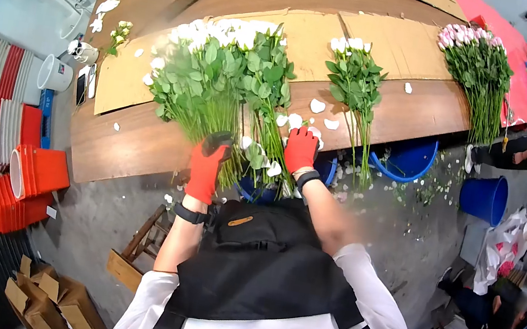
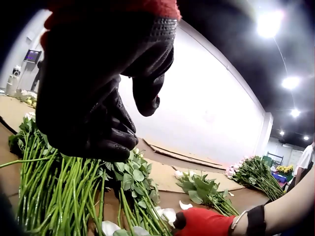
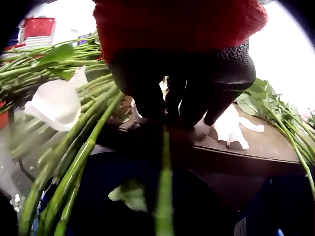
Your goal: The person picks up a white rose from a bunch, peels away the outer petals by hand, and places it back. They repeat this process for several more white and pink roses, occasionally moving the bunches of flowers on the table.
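Note:
White roses with long green stems lie in a large bunch [image 1: 212, 75] on the table. Over its stems hovers my left hand [image 1: 209, 163], in a red glove with black palm; its fingers [image 2: 110, 132] are loosely bent, the thumb stands apart, and nothing shows between them. My right hand [image 1: 303, 150], gloved alike, is at the table's front edge beside a narrower bunch [image 1: 268, 90]. In the right wrist view its fingertips pinch a single green stem [image 3: 165, 191] that hangs downward. Loose white petals [image 1: 317, 106] lie around this hand.
A small white rose bunch [image 1: 355, 76] and a pink rose bunch [image 1: 475, 73] lie to the right on cardboard [image 1: 396, 51]. Blue buckets [image 1: 407, 162] stand below the table edge. A wooden stool [image 1: 134, 254] and orange crates [image 1: 37, 175] are at left. Other people [image 1: 524, 152] are at right.

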Demonstrator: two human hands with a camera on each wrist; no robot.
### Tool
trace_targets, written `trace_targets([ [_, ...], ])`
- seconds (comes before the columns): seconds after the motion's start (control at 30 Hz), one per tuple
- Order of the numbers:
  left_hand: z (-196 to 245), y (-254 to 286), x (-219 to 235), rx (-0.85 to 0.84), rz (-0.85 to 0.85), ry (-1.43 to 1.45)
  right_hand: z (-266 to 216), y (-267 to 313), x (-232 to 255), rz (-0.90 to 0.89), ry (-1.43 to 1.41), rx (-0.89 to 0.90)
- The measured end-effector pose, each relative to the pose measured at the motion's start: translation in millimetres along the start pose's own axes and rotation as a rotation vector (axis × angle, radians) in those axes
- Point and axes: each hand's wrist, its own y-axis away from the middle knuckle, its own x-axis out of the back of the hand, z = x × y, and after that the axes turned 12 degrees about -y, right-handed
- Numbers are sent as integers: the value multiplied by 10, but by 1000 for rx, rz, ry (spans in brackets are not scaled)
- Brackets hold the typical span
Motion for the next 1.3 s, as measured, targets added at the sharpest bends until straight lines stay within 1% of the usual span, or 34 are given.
trace_targets([
  [0.07,-20,5,47,10,5,22,111,-81,-16,6,-109,-112],
  [0.1,-18,-9,70,16,-8,4,124,-92,76,60,-350,-336],
  [0.13,-16,-27,83,-3,0,19,320,-130,-49,122,-742,-525],
  [0.17,-11,-33,74,-20,10,37,437,-155,92,85,-1028,-600],
  [0.2,-10,-34,63,-35,19,55,469,-182,348,40,-1314,-672],
  [0.27,28,-79,17,-54,0,75,405,-133,857,89,-1368,-545],
  [0.3,70,-101,-10,-51,-10,80,352,-73,1108,77,-1372,-580],
  [0.33,110,-127,-22,-48,-20,83,333,29,1236,115,-1375,-452],
  [0.37,151,-181,-21,-27,-90,67,384,154,1256,109,-1396,-425],
  [0.4,221,-231,-51,-38,-99,84,417,268,1265,101,-1418,-395],
  [0.47,407,-297,-161,-59,-103,117,195,426,1706,9,-1356,-388],
  [0.5,498,-330,-191,-102,-110,86,221,551,1640,44,-1451,-445],
  [0.53,542,-385,-237,-131,-109,119,87,644,1801,24,-1462,-509],
  [0.6,651,-470,-280,-204,-75,126,20,774,1853,-7,-1417,-369],
  [0.67,885,-429,-302,-169,-52,325,54,947,1773,-101,-1344,-340],
  [0.7,857,-507,-205,-200,-113,371,78,977,1725,-166,-1211,-294],
  [0.73,806,-499,-149,-187,-134,379,80,1026,1689,-187,-1181,-250],
  [0.8,1014,-340,-119,-160,-191,401,71,1082,1682,-215,-1115,-170],
  [0.83,1021,-274,-111,-72,-141,387,71,1088,1684,-248,-1112,-179],
  [0.93,1214,-15,-158,-140,-166,440,49,1037,1694,-338,-1108,-209],
  [0.97,1098,-43,-119,-150,-159,367,14,1001,1705,-246,-1079,-135],
  [1.03,1140,69,-108,-224,-147,285,-95,834,1763,-66,-1009,13],
  [1.07,1142,149,-132,-256,-144,243,-115,733,1824,-69,-1063,9],
  [1.1,1115,217,-175,-287,-148,249,-227,596,1950,-54,-1128,40],
  [1.13,1119,267,-134,-255,-244,166,-402,457,2129,-30,-1191,70],
  [1.2,932,397,-201,-143,-184,116,-872,276,2607,-39,-1369,-22],
  [1.23,765,323,-166,-131,-316,100,-1014,188,2749,-37,-1374,59],
  [1.27,755,374,-204,-196,-331,111,-1118,124,2833,-39,-1376,140],
  [1.3,754,477,-229,-260,-340,125,-1219,93,2857,-58,-1423,114],
])
